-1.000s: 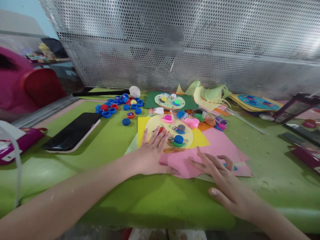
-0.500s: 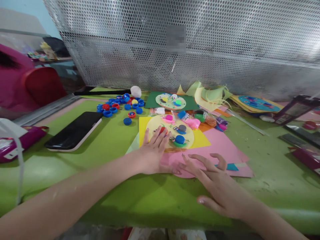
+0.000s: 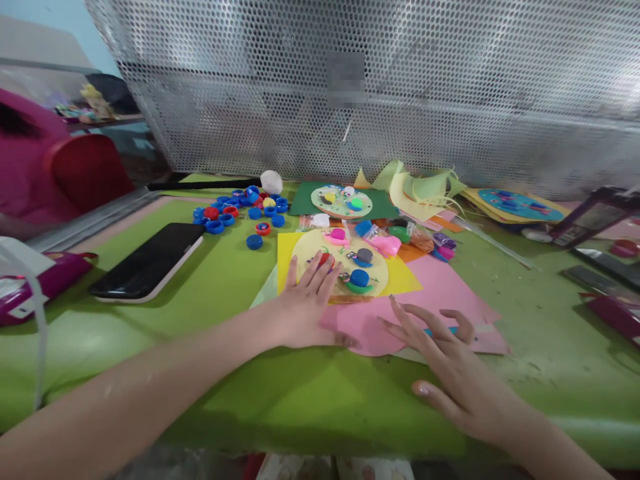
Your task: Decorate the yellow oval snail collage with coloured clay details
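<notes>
My left hand (image 3: pixel 303 303) lies flat with fingers spread on the near left edge of a pale yellow paper disc (image 3: pixel 310 248), which sits on a yellow sheet (image 3: pixel 404 279) and carries bottle caps, one of them blue (image 3: pixel 358 277). My right hand (image 3: pixel 453 363) rests open, fingers apart, on a pink paper sheet (image 3: pixel 435 288) just to the right. Neither hand holds anything.
A black phone (image 3: pixel 150 261) lies at the left. Loose blue and red bottle caps (image 3: pixel 235 212) are scattered behind it. A second decorated disc on green card (image 3: pixel 341 201), paper scraps (image 3: pixel 415 187) and small bags lie further back. A perforated metal screen (image 3: pixel 450 87) closes the rear.
My right hand slid left across the pink sheet, then back to the right, fingers staying spread. My left hand has stayed on the disc.
</notes>
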Available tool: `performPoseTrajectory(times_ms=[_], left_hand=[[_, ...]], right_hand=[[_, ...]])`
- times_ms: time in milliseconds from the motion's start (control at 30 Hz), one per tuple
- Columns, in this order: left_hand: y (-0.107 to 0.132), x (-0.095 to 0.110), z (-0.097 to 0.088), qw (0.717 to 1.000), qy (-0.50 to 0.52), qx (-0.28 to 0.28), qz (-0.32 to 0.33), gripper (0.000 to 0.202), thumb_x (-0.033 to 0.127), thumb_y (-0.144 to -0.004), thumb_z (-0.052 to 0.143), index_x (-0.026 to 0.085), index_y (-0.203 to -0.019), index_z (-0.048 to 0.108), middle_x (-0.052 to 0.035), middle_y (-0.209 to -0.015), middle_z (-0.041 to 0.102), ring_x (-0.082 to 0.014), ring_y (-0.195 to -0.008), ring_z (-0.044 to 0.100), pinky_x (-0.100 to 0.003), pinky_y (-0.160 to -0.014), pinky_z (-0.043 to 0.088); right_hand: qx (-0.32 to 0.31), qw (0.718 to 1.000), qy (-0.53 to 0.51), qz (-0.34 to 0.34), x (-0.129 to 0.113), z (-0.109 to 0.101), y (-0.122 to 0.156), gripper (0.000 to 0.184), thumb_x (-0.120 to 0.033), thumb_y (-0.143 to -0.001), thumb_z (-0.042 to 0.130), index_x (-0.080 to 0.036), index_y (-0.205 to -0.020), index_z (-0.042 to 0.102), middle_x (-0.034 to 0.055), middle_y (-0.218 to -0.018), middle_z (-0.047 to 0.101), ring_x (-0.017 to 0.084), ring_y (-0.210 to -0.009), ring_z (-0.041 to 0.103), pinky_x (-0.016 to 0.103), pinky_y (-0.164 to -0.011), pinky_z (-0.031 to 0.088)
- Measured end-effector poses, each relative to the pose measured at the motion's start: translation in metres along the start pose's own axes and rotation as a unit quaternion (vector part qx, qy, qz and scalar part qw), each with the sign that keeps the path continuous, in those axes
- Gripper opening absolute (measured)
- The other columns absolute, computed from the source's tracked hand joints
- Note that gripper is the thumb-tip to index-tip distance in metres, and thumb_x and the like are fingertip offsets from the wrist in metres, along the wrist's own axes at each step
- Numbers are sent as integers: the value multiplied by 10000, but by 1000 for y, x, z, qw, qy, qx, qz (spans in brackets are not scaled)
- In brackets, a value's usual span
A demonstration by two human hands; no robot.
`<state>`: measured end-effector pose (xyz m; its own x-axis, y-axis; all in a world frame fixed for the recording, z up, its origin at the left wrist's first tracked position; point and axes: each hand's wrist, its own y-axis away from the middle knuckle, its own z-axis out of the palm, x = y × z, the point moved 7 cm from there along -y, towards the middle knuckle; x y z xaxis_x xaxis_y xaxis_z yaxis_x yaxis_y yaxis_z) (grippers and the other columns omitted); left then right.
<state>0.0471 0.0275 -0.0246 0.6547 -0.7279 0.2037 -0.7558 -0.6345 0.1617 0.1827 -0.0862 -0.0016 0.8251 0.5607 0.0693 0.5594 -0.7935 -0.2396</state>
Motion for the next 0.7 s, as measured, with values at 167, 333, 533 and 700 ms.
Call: performPoseTrajectory(times_ms=[167, 333, 533, 700], left_hand=[[0, 0, 0, 1000, 0, -9, 1, 1105, 827, -653, 256, 78, -1396, -73, -122, -1453, -131, -339, -1301, -195, -576, -981, -184], [2, 3, -3, 1000, -1, -5, 4, 1109, 839, -644, 235, 81, -1399, -55, -127, -1451, -124, -337, -1310, -174, -562, -985, -190], [2, 2, -3, 1000, 3, -10, -12, 1119, 841, -641, 232, 71, -1398, -62, -123, -1450, -133, -333, -1309, -181, -560, -990, -184], [0, 3, -1, 1000, -4, -17, 0, 1155, 858, -624, 212, 33, -1393, -38, -151, -1446, -132, -357, -1304, -180, -583, -968, -197]], right_hand=[[15, 1000, -20, 12, 4, -9, -4, 684, -490, -901, 202, -117, -1407, -66, 175, -1230, 526, 320, -1131, 446, 512, -849, 286], [31, 997, -43, 57, 17, -14, -11, 647, -380, -923, 244, -173, -1393, -150, 111, -1183, 579, 267, -1111, 481, 436, -817, 344], [9, 999, 50, -5, 7, -6, -4, 590, -368, -914, 289, -157, -1411, 51, 94, -1100, 631, 283, -1124, 449, 510, -863, 211], [42, 995, 93, -9, 14, -11, 1, 633, -429, -904, 292, -91, -1401, 95, 137, -1234, 535, 301, -1213, 345, 503, -858, 210]])
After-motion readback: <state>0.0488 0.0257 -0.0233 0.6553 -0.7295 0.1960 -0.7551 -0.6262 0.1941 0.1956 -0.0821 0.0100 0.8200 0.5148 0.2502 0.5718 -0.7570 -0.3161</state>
